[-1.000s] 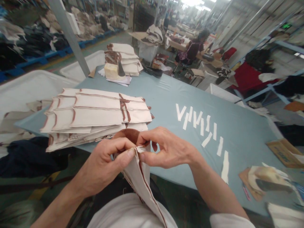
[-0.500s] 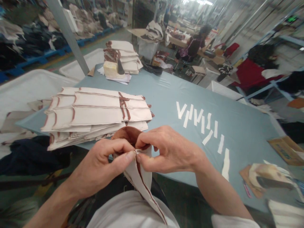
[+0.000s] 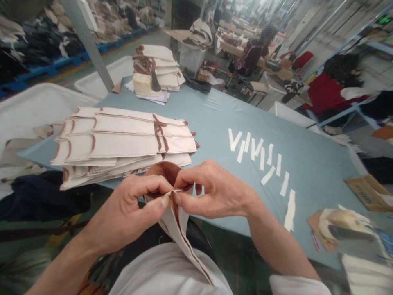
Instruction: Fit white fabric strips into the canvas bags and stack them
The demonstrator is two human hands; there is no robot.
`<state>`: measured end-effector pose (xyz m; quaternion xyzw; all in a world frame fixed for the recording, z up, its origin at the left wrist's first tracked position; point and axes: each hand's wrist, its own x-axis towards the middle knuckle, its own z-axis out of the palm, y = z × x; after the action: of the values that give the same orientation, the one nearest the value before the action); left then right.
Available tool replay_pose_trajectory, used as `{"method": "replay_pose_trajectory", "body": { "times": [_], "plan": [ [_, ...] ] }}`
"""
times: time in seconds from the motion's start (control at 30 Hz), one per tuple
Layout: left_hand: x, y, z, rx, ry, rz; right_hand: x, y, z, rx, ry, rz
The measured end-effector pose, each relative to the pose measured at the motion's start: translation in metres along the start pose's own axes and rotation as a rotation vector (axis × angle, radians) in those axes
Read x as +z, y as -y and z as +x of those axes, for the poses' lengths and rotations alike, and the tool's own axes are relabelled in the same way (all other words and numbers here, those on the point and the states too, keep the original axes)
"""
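Note:
My left hand (image 3: 129, 209) and my right hand (image 3: 215, 190) pinch the top edge of a cream fabric piece with brown trim (image 3: 176, 227), which hangs down toward my lap. The fingertips of both hands meet at the piece's upper corner, over the near edge of the blue table (image 3: 215, 123). Just beyond my hands lies a fanned stack of similar cream pieces with brown trim (image 3: 123, 143).
Several white strips (image 3: 260, 157) lie in a row on the table to the right. A second stack of pieces (image 3: 156, 71) sits at the far end. Cardboard and papers (image 3: 340, 225) lie at the right. White bins (image 3: 33, 110) stand left; a person (image 3: 251, 57) sits beyond.
My fingertips have closed tighter together on the fabric's top corner. The view has shifted slightly; the stacks and strips have not moved.

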<state>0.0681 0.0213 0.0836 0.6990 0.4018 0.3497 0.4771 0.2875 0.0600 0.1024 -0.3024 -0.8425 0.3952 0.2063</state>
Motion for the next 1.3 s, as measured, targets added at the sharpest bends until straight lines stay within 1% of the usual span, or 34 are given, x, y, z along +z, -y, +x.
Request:
{"method": "replay_pose_trajectory", "body": {
  "times": [0.1, 0.23, 0.3, 0.4, 0.47, 0.53, 0.63, 0.77, 0.87, 0.97, 1.1, 1.2, 1.3],
  "plan": [
    [0.000, 0.001, 0.000, -0.008, 0.023, -0.021, 0.002, -0.002, -0.001, 0.017, 0.018, 0.009],
    [-0.003, 0.004, 0.001, -0.064, 0.039, -0.018, 0.004, -0.002, -0.003, 0.025, 0.023, 0.031],
    [-0.008, 0.005, 0.001, -0.042, 0.105, -0.018, 0.004, -0.001, -0.004, 0.003, 0.035, 0.070],
    [-0.017, 0.004, -0.001, 0.027, 0.215, -0.009, 0.004, 0.001, -0.004, -0.027, 0.068, 0.108],
    [-0.021, 0.003, -0.002, 0.049, 0.241, 0.017, 0.004, 0.001, -0.005, -0.026, 0.069, 0.082],
    [-0.022, 0.003, -0.003, 0.045, 0.218, 0.070, 0.006, 0.001, -0.005, -0.023, 0.052, 0.025],
    [-0.018, 0.003, -0.003, 0.028, 0.159, 0.171, 0.009, 0.003, -0.004, 0.003, 0.022, -0.121],
    [-0.011, 0.002, -0.003, 0.062, 0.094, 0.311, 0.013, 0.008, -0.002, 0.054, 0.005, -0.345],
    [-0.008, 0.003, -0.006, 0.122, 0.048, 0.404, 0.014, 0.009, 0.001, -0.003, 0.006, -0.458],
    [-0.006, 0.005, -0.009, 0.191, 0.017, 0.475, 0.015, 0.004, 0.003, -0.061, 0.049, -0.410],
    [-0.007, 0.008, -0.013, 0.243, -0.002, 0.531, 0.017, -0.006, 0.006, -0.018, 0.064, -0.241],
    [-0.009, 0.009, -0.015, 0.277, -0.013, 0.555, 0.020, -0.007, 0.007, -0.009, 0.011, -0.119],
    [-0.010, 0.008, -0.016, 0.342, -0.048, 0.588, 0.024, -0.004, 0.008, 0.014, -0.093, 0.011]
  ]
}}
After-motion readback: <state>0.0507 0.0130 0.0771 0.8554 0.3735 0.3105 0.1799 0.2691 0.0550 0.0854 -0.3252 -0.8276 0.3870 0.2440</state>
